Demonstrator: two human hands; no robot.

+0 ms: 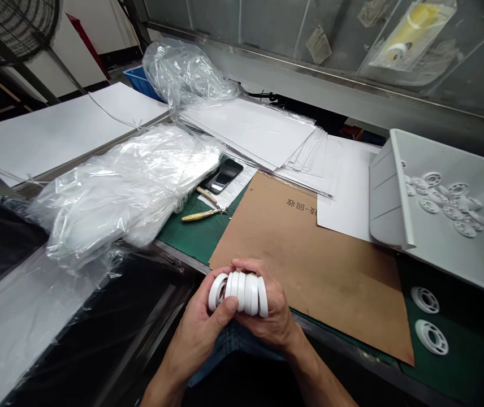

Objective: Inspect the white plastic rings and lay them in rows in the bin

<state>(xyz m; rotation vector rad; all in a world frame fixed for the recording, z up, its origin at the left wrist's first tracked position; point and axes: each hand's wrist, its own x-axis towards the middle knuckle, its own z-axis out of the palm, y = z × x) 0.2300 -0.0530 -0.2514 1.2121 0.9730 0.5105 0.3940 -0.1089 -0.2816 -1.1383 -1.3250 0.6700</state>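
Several white plastic rings (242,292) are lined up side by side in a short row between my two hands. My left hand (203,316) wraps the left end, its thumb lying across the front of the row. Around the right end curls my right hand (276,308), its fingers partly hidden behind the rings. The leftmost ring tilts a little away from the others. Just beyond my hands lies a brown cardboard sheet (310,260) on the green table top. Two loose white rings (432,337) rest on the green surface to the right.
A grey bin (403,192) at the right holds several white rings (454,198). Yellow-handled nippers (203,213) and a black phone (224,176) lie left of the cardboard. Clear plastic bags (132,181) spread along the left, with white sheets (254,130) behind.
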